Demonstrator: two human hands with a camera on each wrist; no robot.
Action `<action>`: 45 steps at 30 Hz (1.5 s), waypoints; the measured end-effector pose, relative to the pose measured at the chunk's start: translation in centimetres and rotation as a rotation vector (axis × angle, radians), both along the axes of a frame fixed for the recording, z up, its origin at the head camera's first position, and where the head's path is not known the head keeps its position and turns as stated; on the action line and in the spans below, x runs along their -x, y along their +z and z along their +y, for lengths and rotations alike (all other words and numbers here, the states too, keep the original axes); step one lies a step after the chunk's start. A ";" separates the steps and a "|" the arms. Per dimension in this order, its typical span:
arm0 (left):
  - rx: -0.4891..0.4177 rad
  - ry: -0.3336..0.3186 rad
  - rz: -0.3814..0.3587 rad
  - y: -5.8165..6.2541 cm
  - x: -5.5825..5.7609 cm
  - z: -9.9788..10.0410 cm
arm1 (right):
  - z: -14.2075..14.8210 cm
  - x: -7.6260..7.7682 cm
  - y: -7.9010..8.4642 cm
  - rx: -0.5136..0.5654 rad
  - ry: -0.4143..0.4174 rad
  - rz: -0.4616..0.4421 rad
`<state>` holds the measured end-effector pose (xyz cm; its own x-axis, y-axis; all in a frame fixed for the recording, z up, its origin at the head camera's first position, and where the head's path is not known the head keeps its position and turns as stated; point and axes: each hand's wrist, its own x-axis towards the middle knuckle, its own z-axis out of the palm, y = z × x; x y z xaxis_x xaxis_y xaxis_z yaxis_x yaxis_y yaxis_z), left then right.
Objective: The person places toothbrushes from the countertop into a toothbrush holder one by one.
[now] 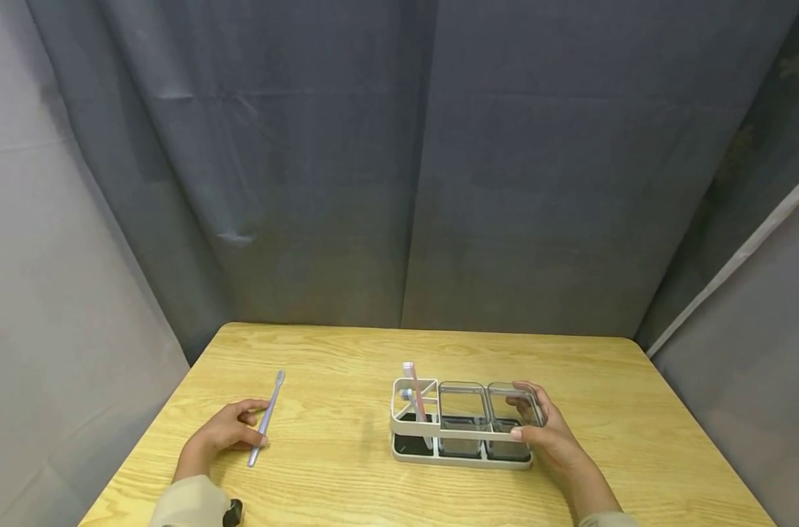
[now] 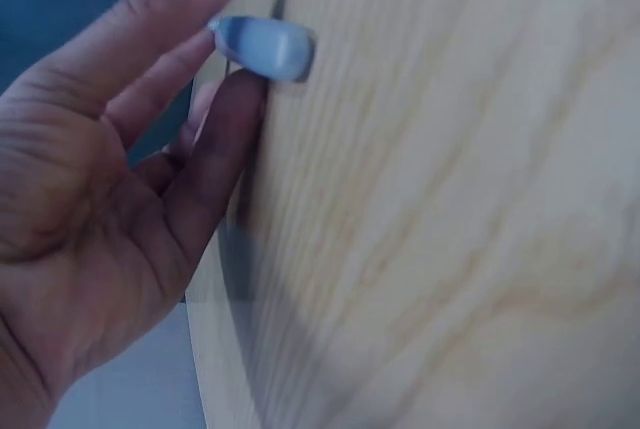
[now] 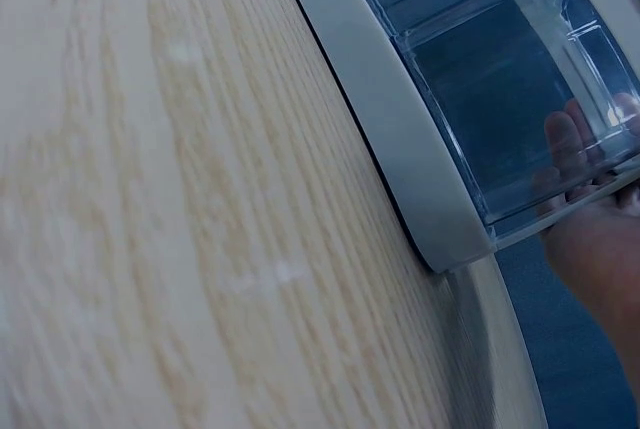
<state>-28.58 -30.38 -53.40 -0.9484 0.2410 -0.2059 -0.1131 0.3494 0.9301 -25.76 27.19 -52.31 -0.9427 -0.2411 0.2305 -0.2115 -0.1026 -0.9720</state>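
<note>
My left hand (image 1: 224, 430) is at the table's left side, pinching a pale purple toothbrush (image 1: 268, 417) between thumb and fingers. The brush slants with its head pointing away; in the left wrist view its rounded handle end (image 2: 270, 47) sticks out by the fingertips. On the right, a white toothbrush holder (image 1: 442, 430) stands upright with two clear cups (image 1: 464, 445) in its frame. My right hand (image 1: 554, 432) grips the holder's right end, thumb on the front rail and fingers behind. The right wrist view shows fingers through the clear wall of the end cup (image 3: 510, 109).
A pink toothbrush (image 1: 418, 395) and a bluish one (image 1: 407, 395) lean in the holder's left compartment. The wooden table (image 1: 334, 483) has rounded far corners. Grey curtains (image 1: 399, 183) hang behind it and at both sides.
</note>
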 end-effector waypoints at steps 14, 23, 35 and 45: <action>-0.119 -0.111 -0.139 0.7 -0.5 1.0 | 0.1 -0.2 0.0 0.005 -0.014 -0.021; -0.305 -0.138 -0.158 0.2 -1.5 3.5 | 0.0 -0.2 -0.2 0.019 -0.019 -0.047; -0.342 -0.007 -0.080 0.8 -2.6 5.9 | 0.8 -0.4 0.3 -0.003 -0.006 -0.039; -0.312 0.128 0.051 3.4 -3.5 8.4 | -0.1 -0.1 0.3 0.056 0.043 -0.040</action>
